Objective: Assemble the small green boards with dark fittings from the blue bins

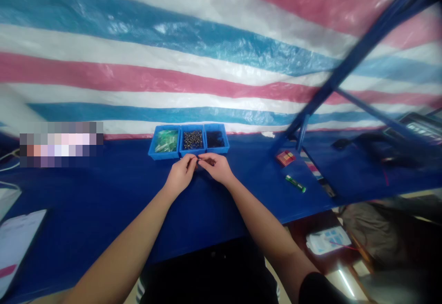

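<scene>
Risk noted: the small piece (198, 161) pinched between both hands could slip and drop onto the dark blue table (103, 193), where it would be hard to spot, or flick into the wrong bin, since three blue bins stood just beyond the knuckles at the table's far edge. The middle bin (192, 151) of small dark metal parts was nearest, with the left bin (162, 155) of green-tinted items and the right bin (217, 150) of black parts beside it. The left hand (180, 174) and right hand (217, 167) met fingertip to fingertip, with the fingers (204, 159) closed narrowly on the piece. It was too small to identify. A green marker (295, 183) lay well apart, toward the right edge.
</scene>
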Demonstrator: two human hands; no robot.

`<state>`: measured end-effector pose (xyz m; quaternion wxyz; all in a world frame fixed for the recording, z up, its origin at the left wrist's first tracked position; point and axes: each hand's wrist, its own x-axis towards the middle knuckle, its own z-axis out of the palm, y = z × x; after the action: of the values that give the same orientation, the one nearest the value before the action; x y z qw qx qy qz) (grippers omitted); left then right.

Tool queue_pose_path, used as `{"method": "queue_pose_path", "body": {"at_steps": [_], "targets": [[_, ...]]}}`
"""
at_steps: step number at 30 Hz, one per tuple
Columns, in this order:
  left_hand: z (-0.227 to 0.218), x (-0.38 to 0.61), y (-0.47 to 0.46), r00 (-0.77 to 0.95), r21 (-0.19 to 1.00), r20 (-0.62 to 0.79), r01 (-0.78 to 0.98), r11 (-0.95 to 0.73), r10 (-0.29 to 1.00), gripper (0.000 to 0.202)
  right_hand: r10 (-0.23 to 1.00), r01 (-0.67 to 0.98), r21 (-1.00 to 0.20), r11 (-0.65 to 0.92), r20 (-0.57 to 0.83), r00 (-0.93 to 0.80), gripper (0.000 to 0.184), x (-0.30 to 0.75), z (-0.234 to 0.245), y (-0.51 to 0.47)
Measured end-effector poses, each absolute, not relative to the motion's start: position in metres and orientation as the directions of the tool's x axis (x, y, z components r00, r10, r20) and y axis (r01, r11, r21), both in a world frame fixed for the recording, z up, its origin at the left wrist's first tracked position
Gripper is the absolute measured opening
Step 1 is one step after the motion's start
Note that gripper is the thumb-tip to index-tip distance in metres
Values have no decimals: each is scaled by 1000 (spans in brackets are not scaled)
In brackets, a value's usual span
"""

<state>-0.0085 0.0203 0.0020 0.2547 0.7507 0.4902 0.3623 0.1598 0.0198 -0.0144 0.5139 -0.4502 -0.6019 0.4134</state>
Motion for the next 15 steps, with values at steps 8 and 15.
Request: {"method": "queue_pose_path", "body": {"at_steps": [8,15], "targets": [[5,-8,19,281,704,311,573,-419,908,34,975,52,-976,212,208,-79,29,159,-17,20],[5,-9,18,228,695,317,605,-389,921,35,990,-86,-992,89,98,-103,34,163,-10,24]]}}
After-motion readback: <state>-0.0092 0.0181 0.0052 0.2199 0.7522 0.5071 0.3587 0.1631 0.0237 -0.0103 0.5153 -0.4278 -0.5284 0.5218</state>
